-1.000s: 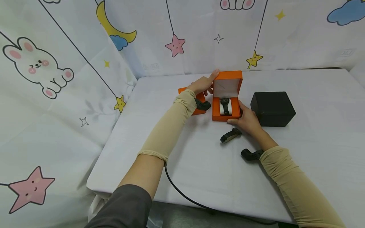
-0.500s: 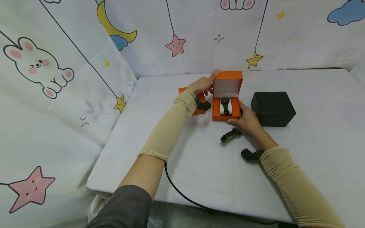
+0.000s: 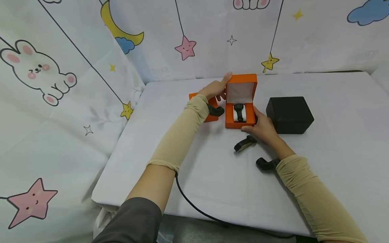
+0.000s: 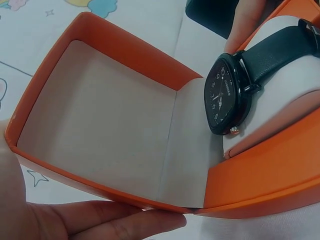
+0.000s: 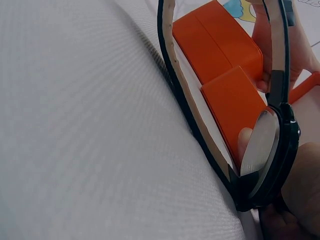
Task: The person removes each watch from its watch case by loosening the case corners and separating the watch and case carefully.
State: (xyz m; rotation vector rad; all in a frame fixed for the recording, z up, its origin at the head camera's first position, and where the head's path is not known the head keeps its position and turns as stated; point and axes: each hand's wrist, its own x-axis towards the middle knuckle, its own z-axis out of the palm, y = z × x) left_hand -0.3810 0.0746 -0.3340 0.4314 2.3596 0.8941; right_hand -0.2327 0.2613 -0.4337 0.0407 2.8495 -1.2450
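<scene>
An orange watch box [image 3: 229, 116] stands with its lid raised, turned toward me. Inside, a black watch [image 4: 220, 97] is wrapped round a white cushion. My left hand [image 3: 213, 90] holds the lid [image 4: 100, 110], thumb at its top corner and fingers along the outer side. At the lower right corner of the box, my right hand [image 3: 263, 129] grips the base, its thumb on the front face. A second black watch [image 3: 244, 144] lies loose on the table just in front of that hand; in the right wrist view its strap [image 5: 192, 115] looms large.
Left of the open box is another orange box [image 3: 211, 118], shut and partly hidden by my left arm. A black box [image 3: 289, 114] sits to the right on the white-covered table [image 3: 340, 155]. A black cable [image 3: 197, 211] hangs across the front edge.
</scene>
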